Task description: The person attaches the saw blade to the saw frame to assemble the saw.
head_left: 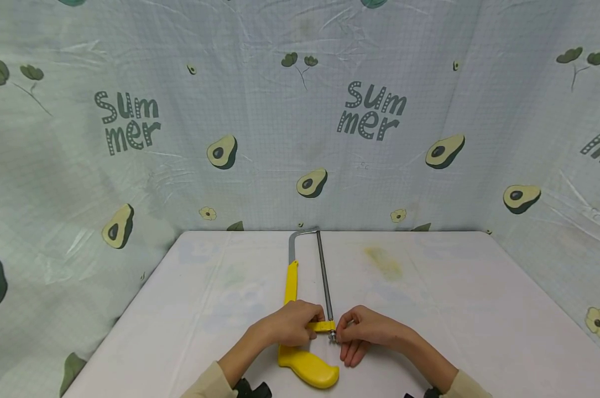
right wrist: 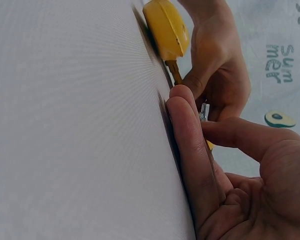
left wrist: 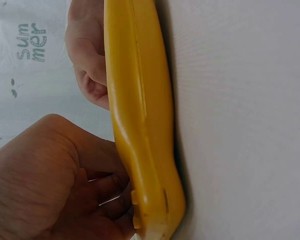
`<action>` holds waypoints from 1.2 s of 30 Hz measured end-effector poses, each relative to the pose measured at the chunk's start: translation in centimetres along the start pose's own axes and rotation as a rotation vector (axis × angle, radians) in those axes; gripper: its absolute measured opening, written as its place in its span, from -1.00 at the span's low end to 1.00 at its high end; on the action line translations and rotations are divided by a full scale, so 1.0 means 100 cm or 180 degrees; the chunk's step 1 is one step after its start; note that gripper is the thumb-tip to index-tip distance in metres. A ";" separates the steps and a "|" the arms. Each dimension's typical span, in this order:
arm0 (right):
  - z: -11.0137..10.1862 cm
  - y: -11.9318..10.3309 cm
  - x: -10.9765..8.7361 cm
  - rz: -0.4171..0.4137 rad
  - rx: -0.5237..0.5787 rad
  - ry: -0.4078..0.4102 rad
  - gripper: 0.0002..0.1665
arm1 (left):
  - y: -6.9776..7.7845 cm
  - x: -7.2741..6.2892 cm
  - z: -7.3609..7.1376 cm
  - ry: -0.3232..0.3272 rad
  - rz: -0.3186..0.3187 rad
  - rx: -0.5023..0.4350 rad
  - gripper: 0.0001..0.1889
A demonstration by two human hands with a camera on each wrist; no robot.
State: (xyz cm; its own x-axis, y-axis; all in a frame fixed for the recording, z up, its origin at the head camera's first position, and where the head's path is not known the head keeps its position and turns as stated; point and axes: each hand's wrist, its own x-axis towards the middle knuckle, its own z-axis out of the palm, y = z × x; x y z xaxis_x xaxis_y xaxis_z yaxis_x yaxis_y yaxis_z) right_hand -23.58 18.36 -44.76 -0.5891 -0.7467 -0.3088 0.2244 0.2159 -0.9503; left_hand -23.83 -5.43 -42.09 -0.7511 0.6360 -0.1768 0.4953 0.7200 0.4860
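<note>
A hacksaw [head_left: 309, 369] lies flat on the table, its yellow handle toward me and its grey frame bow pointing away. Its blade [head_left: 324, 276] runs along the right side down to a yellow crosspiece [head_left: 322, 326]. My left hand [head_left: 291, 325] grips the yellow frame just above the handle, fingers curled at the crosspiece. At the blade's near end is a small metal wing nut [head_left: 332, 336], which the thumb and index finger of my right hand [head_left: 366, 331] pinch. In the left wrist view the yellow handle [left wrist: 145, 100] hides part of the right hand.
The white tabletop [head_left: 454, 309] extends to both sides of the saw, with a faint yellowish stain right of the blade. Behind it and at the sides hangs a pale curtain [head_left: 265, 110] printed with avocados and lettering.
</note>
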 end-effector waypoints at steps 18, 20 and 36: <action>-0.002 0.001 0.000 -0.0014 -0.0055 0.0031 -0.78 | -0.001 0.001 0.000 0.0019 0.0055 0.0068 -0.80; -0.002 0.000 0.000 0.0000 -0.0055 0.0047 -0.77 | -0.001 0.001 0.000 0.0018 0.0063 0.0080 -0.80; 0.000 -0.002 0.001 0.0028 -0.0144 0.0065 -0.70 | -0.002 0.001 0.001 -0.0019 0.0004 0.0007 -0.80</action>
State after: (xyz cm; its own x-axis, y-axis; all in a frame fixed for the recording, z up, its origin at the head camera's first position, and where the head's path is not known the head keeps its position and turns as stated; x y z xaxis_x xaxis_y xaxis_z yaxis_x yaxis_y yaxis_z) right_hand -23.65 18.25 -44.64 -0.6030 -0.7319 -0.3175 0.1947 0.2509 -0.9482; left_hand -23.96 -5.49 -42.26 -0.7478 0.6386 -0.1814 0.4973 0.7198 0.4844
